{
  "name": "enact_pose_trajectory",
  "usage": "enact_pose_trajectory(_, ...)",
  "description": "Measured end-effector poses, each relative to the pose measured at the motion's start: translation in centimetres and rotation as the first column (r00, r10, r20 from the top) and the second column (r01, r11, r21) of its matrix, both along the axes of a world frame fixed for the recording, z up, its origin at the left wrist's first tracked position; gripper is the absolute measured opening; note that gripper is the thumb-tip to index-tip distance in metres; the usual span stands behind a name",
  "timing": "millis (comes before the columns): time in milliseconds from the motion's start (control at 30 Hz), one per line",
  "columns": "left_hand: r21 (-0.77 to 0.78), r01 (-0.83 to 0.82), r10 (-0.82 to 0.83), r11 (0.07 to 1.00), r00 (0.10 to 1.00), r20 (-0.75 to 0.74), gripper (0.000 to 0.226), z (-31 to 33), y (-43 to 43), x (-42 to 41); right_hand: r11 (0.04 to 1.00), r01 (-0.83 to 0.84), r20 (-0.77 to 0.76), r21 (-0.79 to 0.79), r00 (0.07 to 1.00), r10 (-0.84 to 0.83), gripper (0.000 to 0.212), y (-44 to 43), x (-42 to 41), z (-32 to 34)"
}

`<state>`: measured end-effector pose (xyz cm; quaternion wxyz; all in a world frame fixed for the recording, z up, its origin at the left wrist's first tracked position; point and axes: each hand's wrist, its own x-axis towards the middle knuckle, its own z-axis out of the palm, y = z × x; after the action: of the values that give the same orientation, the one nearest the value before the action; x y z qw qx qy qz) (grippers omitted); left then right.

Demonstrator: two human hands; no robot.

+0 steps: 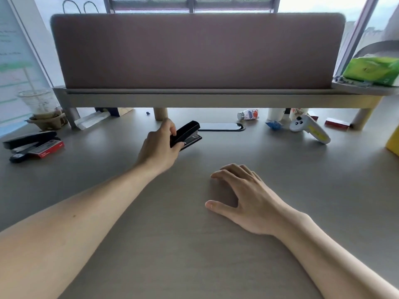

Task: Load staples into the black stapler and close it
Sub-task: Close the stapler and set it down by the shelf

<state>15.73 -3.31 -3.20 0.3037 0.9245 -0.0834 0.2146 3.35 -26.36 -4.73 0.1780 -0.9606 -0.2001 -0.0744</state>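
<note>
Stapler (186, 134) (1 of 2) in left hand (158, 145).

A white-and-yellow controller (309, 128) lies near a small bottle (248, 114) and paper cups (275, 114).

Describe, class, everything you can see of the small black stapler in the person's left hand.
The small black stapler is glossy, plastic-looking, with a rounded top arm over a flat base. Silver metal shows between them at the front, where the arm stands slightly raised. It points away and to the right, far on the grey desk, before a dark oval slot. The left hand grips its rear end, fingers over the top. Whether its base touches the desk is unclear.
</note>
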Motion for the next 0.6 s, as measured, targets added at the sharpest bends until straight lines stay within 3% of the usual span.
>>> enact_pose_trajectory(200,0.049,-0.061,0.062,0.997,0.998,-0.019,0.029,-1.1,-0.8,2.9,1.000,0.011,-0.002,-0.009,1.000,-0.011,0.070,0.1,0.3,-0.3)
enact_pose_trajectory(600,0.090,-0.025,0.022,0.996,0.999,0.039,0.033,-1.6,-0.5,4.1,1.000,0.002,-0.017,-0.027,1.000,-0.002,0.071,0.1,0.0,-0.2)
